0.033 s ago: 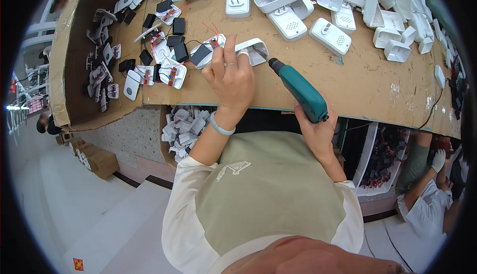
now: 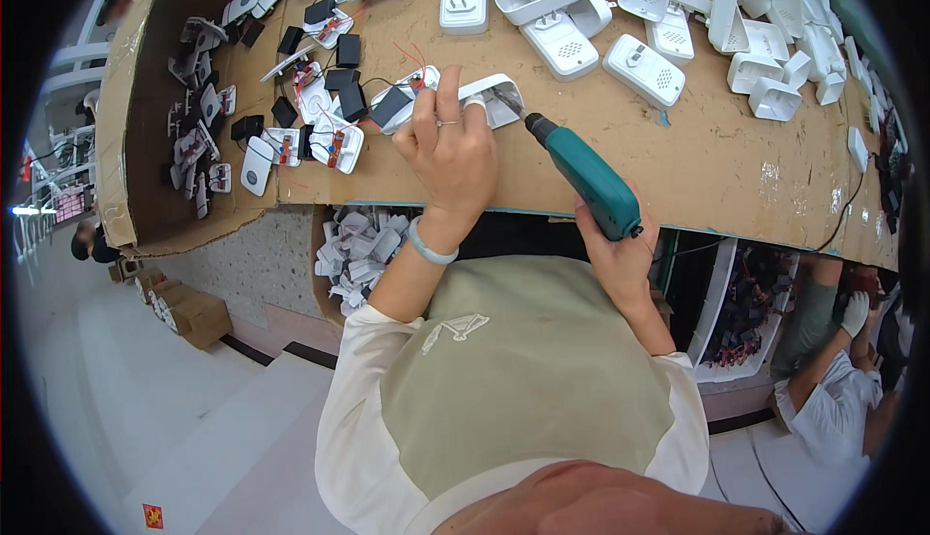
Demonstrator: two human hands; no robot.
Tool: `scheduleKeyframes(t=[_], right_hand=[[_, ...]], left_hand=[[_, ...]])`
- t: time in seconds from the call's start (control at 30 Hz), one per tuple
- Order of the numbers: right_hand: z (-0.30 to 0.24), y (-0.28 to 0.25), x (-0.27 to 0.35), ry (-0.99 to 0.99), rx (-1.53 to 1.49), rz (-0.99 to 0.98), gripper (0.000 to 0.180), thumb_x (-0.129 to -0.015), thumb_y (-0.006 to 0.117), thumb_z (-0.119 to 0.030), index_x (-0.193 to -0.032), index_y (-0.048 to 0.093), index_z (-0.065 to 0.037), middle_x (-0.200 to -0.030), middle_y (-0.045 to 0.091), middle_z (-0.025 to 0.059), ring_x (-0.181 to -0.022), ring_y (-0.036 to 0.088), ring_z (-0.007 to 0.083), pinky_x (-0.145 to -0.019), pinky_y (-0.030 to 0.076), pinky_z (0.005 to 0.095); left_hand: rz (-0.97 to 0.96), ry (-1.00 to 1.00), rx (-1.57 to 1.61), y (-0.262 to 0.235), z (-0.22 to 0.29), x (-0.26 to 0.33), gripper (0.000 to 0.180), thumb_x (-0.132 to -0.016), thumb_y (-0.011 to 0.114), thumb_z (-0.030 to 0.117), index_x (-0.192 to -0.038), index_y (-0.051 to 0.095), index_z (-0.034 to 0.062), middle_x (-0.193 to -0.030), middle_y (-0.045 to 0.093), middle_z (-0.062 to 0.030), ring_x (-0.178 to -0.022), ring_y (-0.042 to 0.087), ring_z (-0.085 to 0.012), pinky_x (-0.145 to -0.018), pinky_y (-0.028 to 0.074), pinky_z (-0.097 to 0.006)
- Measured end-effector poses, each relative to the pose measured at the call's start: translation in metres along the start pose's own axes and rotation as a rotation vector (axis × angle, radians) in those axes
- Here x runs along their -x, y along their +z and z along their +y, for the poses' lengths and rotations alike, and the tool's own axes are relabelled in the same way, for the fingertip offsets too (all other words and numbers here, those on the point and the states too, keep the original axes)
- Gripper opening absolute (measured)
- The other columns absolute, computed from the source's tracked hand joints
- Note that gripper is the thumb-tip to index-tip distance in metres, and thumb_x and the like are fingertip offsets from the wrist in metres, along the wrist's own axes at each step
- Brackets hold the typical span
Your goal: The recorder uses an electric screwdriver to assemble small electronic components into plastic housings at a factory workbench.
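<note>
The white housing (image 2: 505,119) lies hollow side up on the table (image 2: 572,207), set back from the near edge. Bare cardboard runs in front of it and to its right, under the screwdriver. Farther right, one white plug casing (image 2: 644,72) stands apart from the heap of white casings (image 2: 725,16) along the far side. Leftward the room is tight: a cluster of wired black blocks (image 2: 349,51) reaches almost to the left hand (image 2: 455,162), and a cardboard wall (image 2: 114,128) bounds that side.

The left fingers are narrow, closed on the housing's left end; the thumb is hidden. The right hand (image 2: 620,249) wraps the rear of a green power screwdriver (image 2: 593,181), its bit angled into the hollow; contact is too small to tell.

Compared with the earlier frame, the screwdriver's nose sits very slightly right and lower; the left hand and housing look unmoved.
</note>
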State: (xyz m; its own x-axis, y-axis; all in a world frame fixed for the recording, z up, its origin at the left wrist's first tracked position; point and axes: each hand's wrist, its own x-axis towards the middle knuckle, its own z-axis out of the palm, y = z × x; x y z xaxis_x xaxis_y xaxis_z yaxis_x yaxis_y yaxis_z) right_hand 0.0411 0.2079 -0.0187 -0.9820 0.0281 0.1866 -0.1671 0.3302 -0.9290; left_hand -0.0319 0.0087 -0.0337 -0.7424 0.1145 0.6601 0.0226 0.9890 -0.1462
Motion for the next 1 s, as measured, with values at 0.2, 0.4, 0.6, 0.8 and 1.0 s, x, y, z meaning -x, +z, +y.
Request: scheduleKeyframes(t=[0.2, 0.4, 0.6, 0.8, 1.0], right_hand=[[0.0060, 0.0005, 0.0012, 0.020, -0.017, -0.011, 0.027, -0.084, 0.073, 0.002, -0.110, 0.063, 0.000, -0.080, 0.068, 0.0100, -0.069, 0.065, 0.0137, -0.067, 0.051, 0.0258], [0.0018, 0.0007, 0.0010, 0.043, 0.009, -0.039, 0.028, -0.085, 0.072, 0.002, -0.111, 0.062, 0.000, -0.080, 0.068, 0.0111, -0.070, 0.066, 0.0140, -0.067, 0.052, 0.0263], [0.0041, 0.0028, 0.0007, 0.039, 0.012, -0.037, 0.029, -0.085, 0.071, 0.003, -0.112, 0.062, 0.000, -0.081, 0.068, 0.0115, -0.070, 0.066, 0.0151, -0.067, 0.052, 0.0268], [0.0028, 0.0004, 0.0013, 0.079, -0.010, -0.074, 0.029, -0.084, 0.071, 0.004, -0.110, 0.061, -0.001, -0.082, 0.067, 0.0117, -0.070, 0.066, 0.0167, -0.068, 0.052, 0.0273], [0.0037, 0.0004, 0.0015, 0.062, 0.009, -0.057, 0.029, -0.082, 0.072, 0.003, -0.108, 0.061, -0.002, -0.081, 0.066, 0.0121, -0.069, 0.066, 0.0211, -0.068, 0.052, 0.0285]], left_hand=[[-0.045, 0.029, 0.058, -0.0094, -0.0018, -0.0071, 0.006, -0.071, 0.069, 0.009, -0.066, 0.065, 0.0090, -0.131, 0.066, -0.0004, -0.123, 0.053, -0.0230, -0.095, 0.029, -0.046], [-0.055, 0.023, 0.077, -0.0079, -0.0006, -0.0077, 0.006, -0.074, 0.068, 0.008, -0.069, 0.066, 0.0078, -0.121, 0.070, -0.0025, -0.122, 0.055, -0.0236, -0.094, 0.030, -0.052], [-0.042, 0.020, 0.107, -0.0041, -0.0010, -0.0053, 0.002, -0.075, 0.067, 0.007, -0.073, 0.068, 0.0072, -0.112, 0.070, -0.0012, -0.121, 0.055, -0.0234, -0.092, 0.031, -0.053], [-0.041, 0.026, 0.115, -0.0040, -0.0006, -0.0056, 0.002, -0.075, 0.067, 0.006, -0.076, 0.070, 0.0062, -0.107, 0.071, -0.0002, -0.121, 0.055, -0.0239, -0.091, 0.031, -0.053], [-0.048, 0.027, 0.119, -0.0048, -0.0006, -0.0061, 0.005, -0.075, 0.067, 0.005, -0.079, 0.070, 0.0053, -0.106, 0.071, -0.0006, -0.122, 0.055, -0.0255, -0.092, 0.030, -0.054]])
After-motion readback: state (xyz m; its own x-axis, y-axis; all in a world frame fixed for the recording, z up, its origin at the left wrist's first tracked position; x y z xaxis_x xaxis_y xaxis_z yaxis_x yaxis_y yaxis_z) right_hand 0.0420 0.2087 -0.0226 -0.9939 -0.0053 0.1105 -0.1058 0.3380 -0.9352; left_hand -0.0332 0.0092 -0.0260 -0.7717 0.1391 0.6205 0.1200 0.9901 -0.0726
